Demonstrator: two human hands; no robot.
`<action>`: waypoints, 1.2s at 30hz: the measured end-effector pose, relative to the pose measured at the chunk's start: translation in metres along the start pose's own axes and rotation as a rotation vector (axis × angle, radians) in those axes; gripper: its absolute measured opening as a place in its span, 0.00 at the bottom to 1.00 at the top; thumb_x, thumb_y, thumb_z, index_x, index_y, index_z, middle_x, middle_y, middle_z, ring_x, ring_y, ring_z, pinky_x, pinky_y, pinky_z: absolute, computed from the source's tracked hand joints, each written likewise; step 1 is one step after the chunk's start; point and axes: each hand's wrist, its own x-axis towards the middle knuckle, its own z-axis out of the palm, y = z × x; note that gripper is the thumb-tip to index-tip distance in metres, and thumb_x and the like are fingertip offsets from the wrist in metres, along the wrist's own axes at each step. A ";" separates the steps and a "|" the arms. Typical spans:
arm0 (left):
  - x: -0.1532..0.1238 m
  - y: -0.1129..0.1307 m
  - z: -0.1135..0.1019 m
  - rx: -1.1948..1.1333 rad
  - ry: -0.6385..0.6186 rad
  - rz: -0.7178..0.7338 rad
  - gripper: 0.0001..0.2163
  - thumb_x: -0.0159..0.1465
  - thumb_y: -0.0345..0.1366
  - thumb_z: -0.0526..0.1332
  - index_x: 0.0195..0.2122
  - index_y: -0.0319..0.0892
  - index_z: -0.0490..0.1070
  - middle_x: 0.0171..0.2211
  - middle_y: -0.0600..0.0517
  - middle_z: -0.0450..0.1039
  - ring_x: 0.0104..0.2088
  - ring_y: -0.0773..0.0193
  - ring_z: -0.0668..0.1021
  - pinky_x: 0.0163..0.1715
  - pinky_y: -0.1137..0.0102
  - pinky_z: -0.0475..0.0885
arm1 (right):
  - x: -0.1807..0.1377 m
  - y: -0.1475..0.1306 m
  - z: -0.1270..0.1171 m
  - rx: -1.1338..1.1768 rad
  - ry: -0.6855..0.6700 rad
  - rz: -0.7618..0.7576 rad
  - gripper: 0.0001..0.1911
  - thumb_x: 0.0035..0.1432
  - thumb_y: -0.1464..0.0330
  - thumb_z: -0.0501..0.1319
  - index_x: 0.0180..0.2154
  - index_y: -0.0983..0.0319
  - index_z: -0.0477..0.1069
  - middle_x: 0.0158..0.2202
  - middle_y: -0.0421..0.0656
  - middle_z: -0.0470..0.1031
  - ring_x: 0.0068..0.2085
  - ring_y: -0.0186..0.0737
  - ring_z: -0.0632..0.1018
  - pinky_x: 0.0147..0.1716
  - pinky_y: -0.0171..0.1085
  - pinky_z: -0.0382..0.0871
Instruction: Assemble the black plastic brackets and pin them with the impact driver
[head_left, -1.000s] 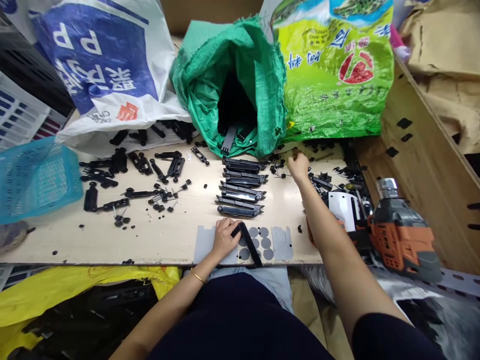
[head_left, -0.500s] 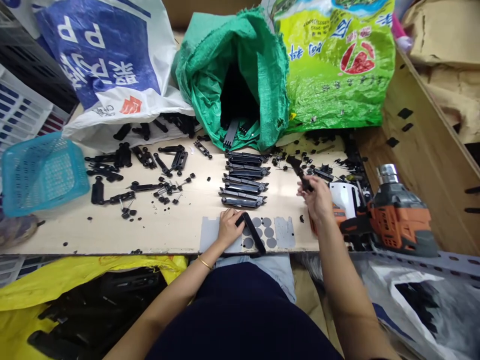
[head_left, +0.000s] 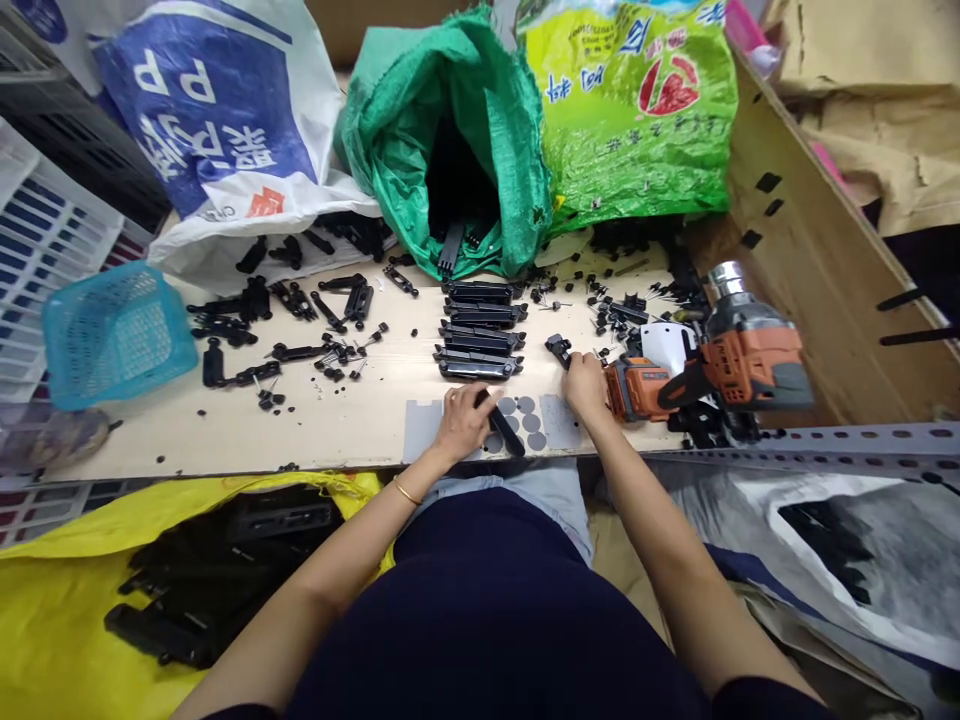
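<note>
My left hand (head_left: 463,422) is closed on one end of a long black plastic bar (head_left: 505,430), which slants over a grey sheet with round discs (head_left: 531,422). To the right, my right hand (head_left: 586,388) grips a short black plastic part (head_left: 559,348) whose dark end sticks out beyond the fingers, low over the table. Its lower end is hidden by the hand. Just beyond my left hand lies a row of several long black plastic assemblies (head_left: 480,338), side by side.
An orange cordless power tool (head_left: 750,355) lies right of my right hand. Loose black parts (head_left: 330,352) and small pins are scattered left and right. A blue basket (head_left: 120,335) stands left. A green sack (head_left: 367,130) gapes at the back; a yellow sack (head_left: 45,590) of black parts hangs front left.
My right hand has moved left and down towards the table with the black part. My left hand keeps hold of the black bar, its fingers now further over it. The camera view has shifted.
</note>
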 end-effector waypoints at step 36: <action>0.000 0.038 -0.036 -0.891 -0.342 -0.493 0.14 0.63 0.42 0.55 0.48 0.42 0.62 0.27 0.56 0.71 0.23 0.66 0.74 0.26 0.71 0.71 | -0.055 -0.062 -0.008 1.678 -0.065 0.285 0.12 0.44 0.62 0.65 0.28 0.59 0.63 0.18 0.31 0.60 0.20 0.28 0.60 0.19 0.30 0.55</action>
